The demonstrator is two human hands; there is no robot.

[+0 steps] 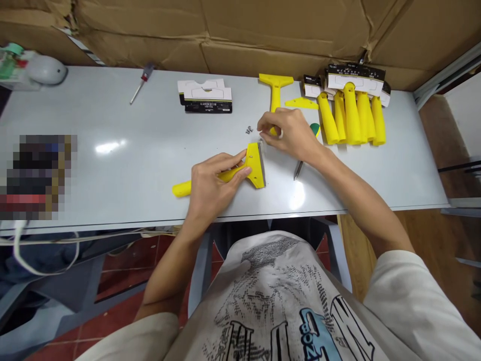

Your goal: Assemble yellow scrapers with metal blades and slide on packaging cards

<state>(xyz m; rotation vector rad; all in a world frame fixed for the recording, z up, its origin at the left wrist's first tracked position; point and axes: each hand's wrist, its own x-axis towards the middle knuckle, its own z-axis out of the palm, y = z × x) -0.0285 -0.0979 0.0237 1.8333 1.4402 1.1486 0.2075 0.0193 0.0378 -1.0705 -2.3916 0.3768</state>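
My left hand (210,185) is wrapped round the handle of a yellow scraper (255,160), which lies low over the table with its metal blade edge facing right. Fingers of my right hand (291,131) are pinched together just beyond the scraper's head; whatever is between them is too small to make out. A small heap of screws (249,130) lies left of those fingertips. Partly hidden behind my right hand is a second yellow scraper body (276,90). Under my right wrist lies a screwdriver (298,170) with a green and yellow handle.
A flat yellow strip (301,103) lies near several yellow handles (351,113) with black-and-white cards. Folded cards (206,97) and another screwdriver (142,83) are at the back. A pixelated object (35,175) is at left. Cardboard (240,25) lines the table's rear.
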